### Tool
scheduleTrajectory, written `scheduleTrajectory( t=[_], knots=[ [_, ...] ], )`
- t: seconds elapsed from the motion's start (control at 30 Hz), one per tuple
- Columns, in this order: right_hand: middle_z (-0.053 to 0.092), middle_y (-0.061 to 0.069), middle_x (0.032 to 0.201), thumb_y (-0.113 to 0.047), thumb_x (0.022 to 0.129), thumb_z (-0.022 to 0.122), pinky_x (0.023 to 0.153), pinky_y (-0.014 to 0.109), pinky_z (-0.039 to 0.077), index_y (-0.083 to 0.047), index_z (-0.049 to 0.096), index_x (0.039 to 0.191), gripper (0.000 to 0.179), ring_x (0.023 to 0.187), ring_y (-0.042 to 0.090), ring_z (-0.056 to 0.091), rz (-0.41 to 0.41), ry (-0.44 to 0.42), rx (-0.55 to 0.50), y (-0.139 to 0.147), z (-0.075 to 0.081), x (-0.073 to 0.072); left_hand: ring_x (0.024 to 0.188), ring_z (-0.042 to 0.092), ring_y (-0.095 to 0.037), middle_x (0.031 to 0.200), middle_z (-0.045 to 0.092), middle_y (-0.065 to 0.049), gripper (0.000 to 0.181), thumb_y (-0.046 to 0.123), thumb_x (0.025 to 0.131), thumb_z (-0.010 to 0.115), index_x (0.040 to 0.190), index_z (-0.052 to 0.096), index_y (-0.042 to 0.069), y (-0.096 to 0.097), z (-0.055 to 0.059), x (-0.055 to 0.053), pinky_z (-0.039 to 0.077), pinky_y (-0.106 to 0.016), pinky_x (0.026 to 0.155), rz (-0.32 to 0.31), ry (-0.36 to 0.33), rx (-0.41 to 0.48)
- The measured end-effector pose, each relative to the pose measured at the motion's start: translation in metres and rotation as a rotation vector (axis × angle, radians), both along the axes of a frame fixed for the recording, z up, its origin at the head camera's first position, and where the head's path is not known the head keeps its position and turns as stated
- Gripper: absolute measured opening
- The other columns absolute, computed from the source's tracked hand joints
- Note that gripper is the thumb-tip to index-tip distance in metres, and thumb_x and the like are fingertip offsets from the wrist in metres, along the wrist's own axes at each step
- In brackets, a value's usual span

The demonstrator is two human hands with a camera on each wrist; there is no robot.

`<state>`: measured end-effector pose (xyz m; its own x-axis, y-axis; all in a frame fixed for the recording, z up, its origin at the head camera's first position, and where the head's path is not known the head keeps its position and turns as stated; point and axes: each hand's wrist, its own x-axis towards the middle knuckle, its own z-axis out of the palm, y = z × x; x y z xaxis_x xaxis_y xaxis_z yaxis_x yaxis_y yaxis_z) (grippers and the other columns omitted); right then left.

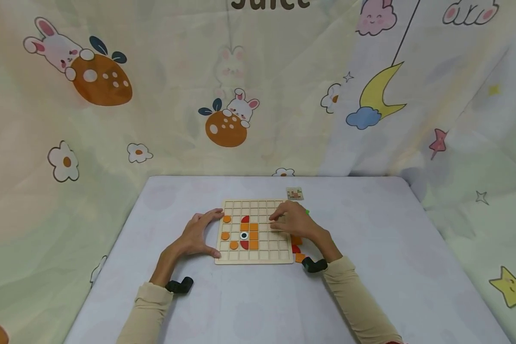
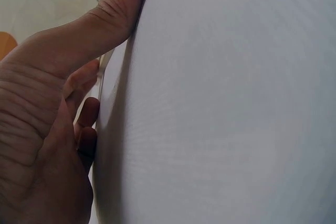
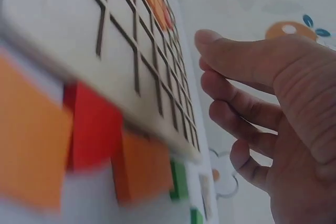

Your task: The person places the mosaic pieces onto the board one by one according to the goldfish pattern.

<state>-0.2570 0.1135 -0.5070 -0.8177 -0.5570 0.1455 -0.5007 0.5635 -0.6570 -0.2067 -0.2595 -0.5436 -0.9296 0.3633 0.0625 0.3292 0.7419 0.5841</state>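
A square wooden grid board [image 1: 276, 257] lies on the table. On its left half sit orange squares [image 1: 253, 227], orange discs [image 1: 225, 236], red rounded pieces [image 1: 244, 245] and a white eye piece [image 1: 243, 235] with a dark centre. My left hand [image 1: 194, 235] is spread along the board's left side, thumb near the front corner and fingertips at the edge farther back. Over the right part of the board hovers my right hand [image 1: 295, 220], fingers loosely bent. In the right wrist view, nothing shows between the thumb [image 3: 236, 56] and the fingertips.
Loose pieces lie along the board's right edge: orange blocks [image 3: 142, 166], a red block [image 3: 97, 129] and green ones [image 3: 179, 179]. A small patterned card [image 1: 295, 193] lies behind the board's far right corner. A printed cloth [image 1: 167, 114] hangs behind the white table [image 1: 370, 215].
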Motion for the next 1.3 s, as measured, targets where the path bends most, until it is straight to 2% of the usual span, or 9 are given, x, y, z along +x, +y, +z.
scheduleTrajectory(
  t=[0.2,0.37,0.57,0.7,0.87,1.1,1.3],
  knots=[
    [0.081,-0.005,0.094,-0.015,0.083,0.095,0.098,0.048,0.053,-0.013,0.088,0.100,0.019,0.098,0.021,0.069,-0.034,-0.056,0.083,0.038,0.007,0.007,0.134,0.047,-0.030,0.177,0.040,-0.002,0.129,0.054,0.054,0.108,0.163,0.050,0.019,-0.002,-0.001,0.002,0.039,-0.058,0.111,0.012,-0.020,-0.010],
    [0.081,-0.008,0.091,-0.014,0.074,0.102,0.099,0.049,0.053,-0.016,0.088,0.094,0.024,0.096,0.018,0.068,-0.050,-0.077,0.123,0.058,0.003,0.017,0.135,0.047,-0.032,0.177,0.041,-0.002,0.129,0.055,0.054,0.108,0.163,0.050,0.018,-0.003,-0.004,0.003,0.040,-0.059,0.111,0.015,-0.014,-0.014],
    [0.080,-0.012,0.091,-0.011,0.077,0.099,0.102,0.049,0.051,-0.019,0.088,0.092,0.020,0.096,0.012,0.066,-0.083,-0.109,0.137,0.066,-0.006,0.028,0.138,0.046,-0.034,0.177,0.040,-0.003,0.127,0.055,0.055,0.107,0.163,0.051,0.018,-0.004,-0.003,0.005,0.040,-0.062,0.112,0.018,-0.020,-0.001],
    [0.079,-0.013,0.090,-0.010,0.078,0.098,0.101,0.048,0.052,-0.021,0.088,0.087,0.017,0.098,0.012,0.067,-0.081,-0.083,0.152,0.069,-0.008,0.035,0.137,0.046,-0.035,0.177,0.041,-0.006,0.126,0.056,0.056,0.106,0.163,0.050,0.017,-0.003,-0.005,0.005,0.041,-0.063,0.111,0.008,-0.001,-0.008],
    [0.077,-0.012,0.088,-0.011,0.078,0.098,0.099,0.048,0.052,-0.022,0.086,0.080,0.017,0.098,0.014,0.063,-0.102,-0.035,0.193,0.072,-0.006,0.040,0.137,0.046,-0.035,0.177,0.041,-0.006,0.127,0.056,0.056,0.106,0.163,0.050,0.017,-0.002,-0.004,0.005,0.040,-0.064,0.112,0.013,-0.011,-0.013],
    [0.080,-0.010,0.098,-0.008,0.078,0.098,0.105,0.052,0.051,-0.017,0.086,0.096,0.023,0.105,0.018,0.068,-0.117,0.003,0.105,0.074,-0.011,0.046,0.140,0.045,-0.035,0.178,0.039,-0.002,0.128,0.055,0.055,0.107,0.164,0.049,0.020,-0.001,-0.003,0.002,0.039,-0.065,0.114,0.020,-0.032,-0.006],
    [0.080,-0.009,0.096,-0.009,0.082,0.096,0.104,0.052,0.052,-0.016,0.084,0.097,0.021,0.102,0.017,0.069,-0.102,0.050,0.098,0.074,-0.014,0.048,0.139,0.046,-0.036,0.177,0.041,-0.003,0.128,0.055,0.055,0.107,0.163,0.050,0.019,-0.001,-0.004,0.000,0.039,-0.064,0.113,0.013,-0.013,-0.007]
  ],
)
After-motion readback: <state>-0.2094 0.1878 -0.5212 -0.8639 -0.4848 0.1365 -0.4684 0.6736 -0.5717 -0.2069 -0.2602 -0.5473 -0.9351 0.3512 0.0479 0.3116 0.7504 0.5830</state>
